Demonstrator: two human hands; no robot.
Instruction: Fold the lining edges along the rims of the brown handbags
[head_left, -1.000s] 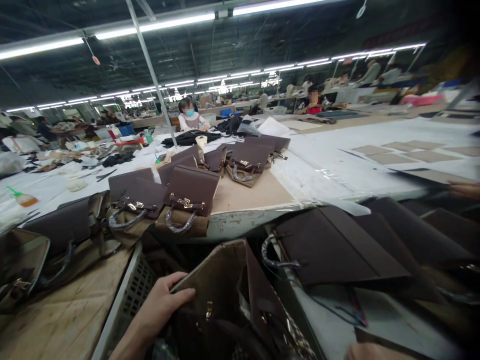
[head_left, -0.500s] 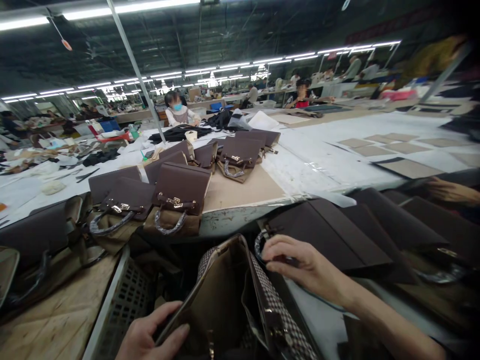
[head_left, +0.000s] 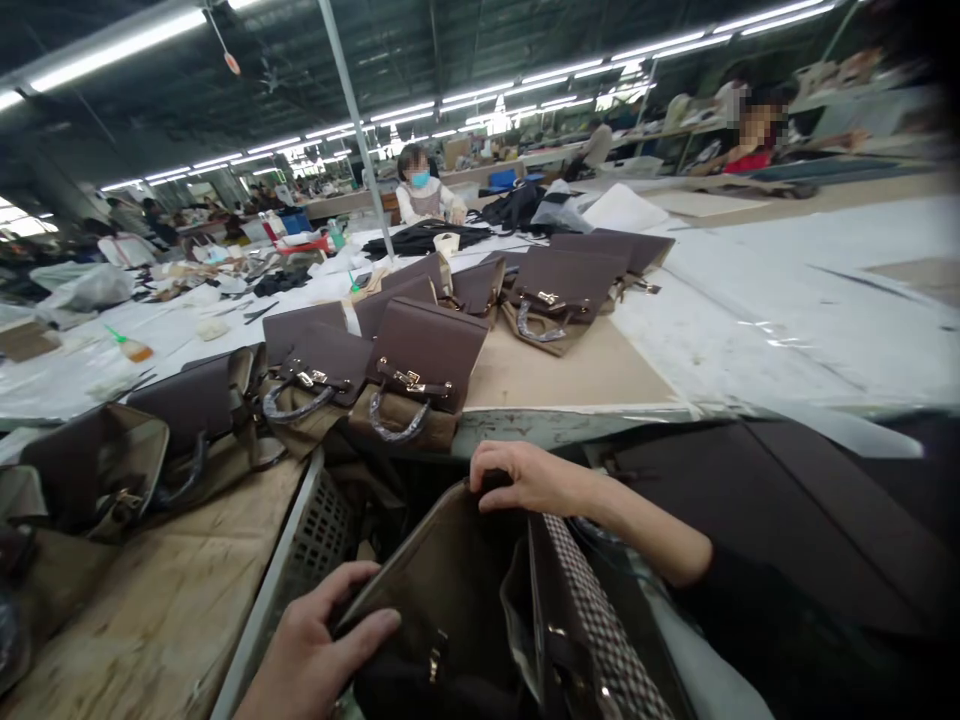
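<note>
the long white worktable (head_left: 780,330) bears a cluster of brown bags (head_left: 431,345) along its near edge; just this side of that edge sit a perforated crate (head_left: 322,530) and, right of it, the open brown bag (head_left: 435,560), tilted, mouth upward. the right hand (head_left: 536,478), nearest the worktable, pinches the bag's far top corner, while the left hand (head_left: 311,635), farther from the worktable, grasps the rim between thumb and fingers, near a small gold clasp (head_left: 437,655).

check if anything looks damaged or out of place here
The table edge looks scuffed, with dark marks along its pale face, just beyond the right hand. Nothing looks spilled; the held bag shows no clear damage.
</note>
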